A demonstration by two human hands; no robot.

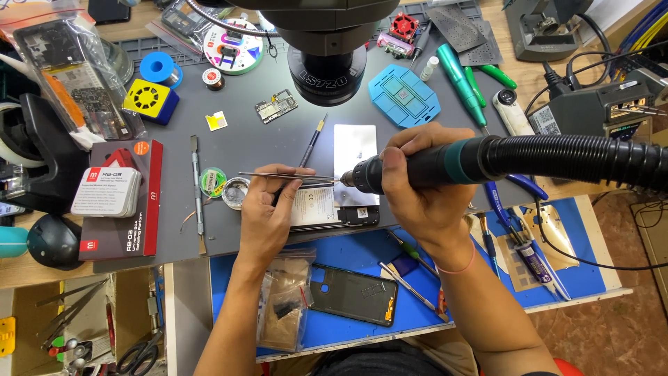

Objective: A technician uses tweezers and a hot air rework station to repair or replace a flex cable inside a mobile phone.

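Observation:
My left hand (273,209) holds thin metal tweezers (285,177) that point right, their tips close to the nozzle of a hot-air handpiece (417,166). My right hand (417,188) grips that black handpiece, whose thick ribbed hose (577,161) runs off to the right. Under both hands lies an opened phone (334,209) on a dark grey work mat (278,143). A shiny metal plate (355,145) lies just behind the nozzle. A microscope head (327,59) hangs above the mat.
A small circuit board (276,106), a blue stencil holder (405,94) and green screwdrivers (463,83) lie at the back. A phone back cover (353,294) and plastic bags (284,299) rest on the blue mat in front. Boxes (115,198) stand left, a station (598,104) right.

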